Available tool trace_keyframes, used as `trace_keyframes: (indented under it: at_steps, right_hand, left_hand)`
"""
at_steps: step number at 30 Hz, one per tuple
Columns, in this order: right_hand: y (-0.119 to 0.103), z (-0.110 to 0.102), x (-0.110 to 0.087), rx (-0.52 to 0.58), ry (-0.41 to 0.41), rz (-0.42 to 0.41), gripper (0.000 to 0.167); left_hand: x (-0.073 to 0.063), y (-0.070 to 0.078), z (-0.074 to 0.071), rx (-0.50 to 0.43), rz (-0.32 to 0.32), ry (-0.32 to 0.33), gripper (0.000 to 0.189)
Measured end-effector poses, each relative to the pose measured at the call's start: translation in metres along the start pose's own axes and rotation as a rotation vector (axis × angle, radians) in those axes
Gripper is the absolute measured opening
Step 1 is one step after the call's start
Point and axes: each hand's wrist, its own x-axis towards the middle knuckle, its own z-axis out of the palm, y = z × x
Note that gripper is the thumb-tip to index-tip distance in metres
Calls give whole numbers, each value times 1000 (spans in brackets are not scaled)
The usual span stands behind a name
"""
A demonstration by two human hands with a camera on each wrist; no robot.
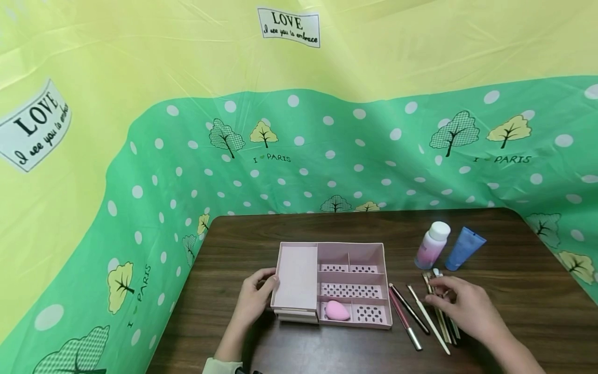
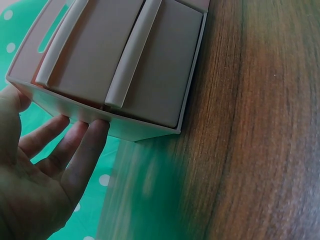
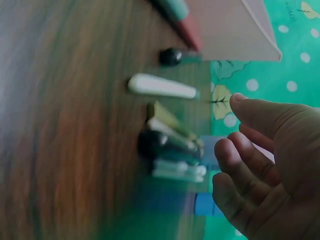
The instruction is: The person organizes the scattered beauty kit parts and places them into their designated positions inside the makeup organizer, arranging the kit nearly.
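A pink cosmetics organizer (image 1: 296,278) stands on the table, its compartments on the right and small drawers at its left front. My left hand (image 1: 256,296) touches its left side; in the left wrist view several nearly straight fingers (image 2: 82,150) rest against the side wall below the drawers. A pink makeup sponge (image 1: 337,310) lies in a front compartment. My right hand (image 1: 467,304) hovers over a bunch of makeup brushes (image 1: 441,324), fingers loosely bent. The right wrist view shows a gap between those fingers and the brushes. Beside them lie a pale brush (image 1: 429,321) and a red-handled one (image 1: 404,318).
A thin dark pencil-like stick (image 1: 411,310) lies between the red and pale brushes. Behind the bunch stand a white-capped pink bottle (image 1: 432,245) and a blue tube (image 1: 464,248). Patterned green and yellow cloth (image 1: 299,156) hangs beyond the dark wooden table (image 1: 243,234).
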Motion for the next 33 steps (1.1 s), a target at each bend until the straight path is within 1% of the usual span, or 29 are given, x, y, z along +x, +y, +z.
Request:
trace_keyframes:
  at_steps: [3,7,13,15,21,29,33]
  right_hand:
    - [8,-1,-1,-28,-12,17,33]
    - [19,-5,-3,-61,-38,49,31]
    - [31,-11,-4,-69,-138,144,25]
    - [33,-11,-5,-67,-152,163,24]
    - [37,-11,-6,-61,-150,193,23]
    - [37,-10,-6,-57,-177,205,18]
    - [37,-10,-5,-52,-178,208,18]
  left_hand:
    - [0,-1,0,7,8,4,25]
    - [0,0,-1,10,12,-2,24]
    - [0,0,0,10,13,-2,23]
    - [0,1,0,6,12,5,24]
    - [0,1,1,13,16,18,24]
    - [1,1,0,23,10,3,24]
    - [1,0,0,41,13,6,24]
